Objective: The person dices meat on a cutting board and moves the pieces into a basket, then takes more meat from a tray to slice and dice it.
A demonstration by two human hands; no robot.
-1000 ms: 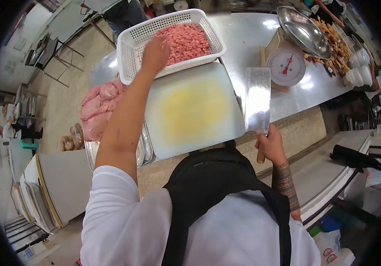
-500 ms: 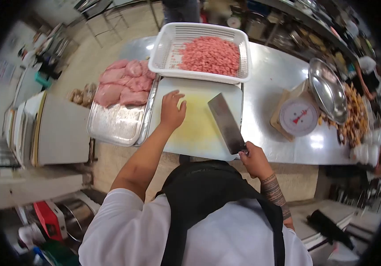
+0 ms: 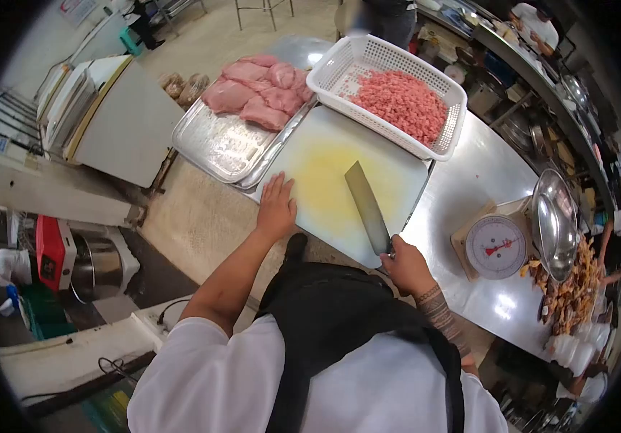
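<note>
My right hand (image 3: pixel 407 266) is wrapped round the handle of a cleaver (image 3: pixel 368 207), whose broad blade points up and away over the cutting board (image 3: pixel 325 184). My left hand (image 3: pixel 276 208) lies with fingers stretched at the board's near left edge, holding nothing. The white board has a yellow stain across its middle. Beyond it, a white perforated basket (image 3: pixel 330 81) holds finely diced pink meat (image 3: pixel 405 105). Left of the board, large pieces of raw meat (image 3: pixel 256 90) lie at the far end of a metal tray (image 3: pixel 213 148).
A dial scale (image 3: pixel 496 247) with a steel pan (image 3: pixel 557 224) stands right on the metal table (image 3: pixel 462 189). Past it lies a heap of brownish-yellow pieces (image 3: pixel 569 292). A person (image 3: pixel 390 22) stands behind the basket. A red-fronted mixer (image 3: pixel 52 249) is at the left.
The whole view has turned, so the table now slants down to the right. My left hand has drawn back from over the board to its near left edge. The cleaver stays in my right hand.
</note>
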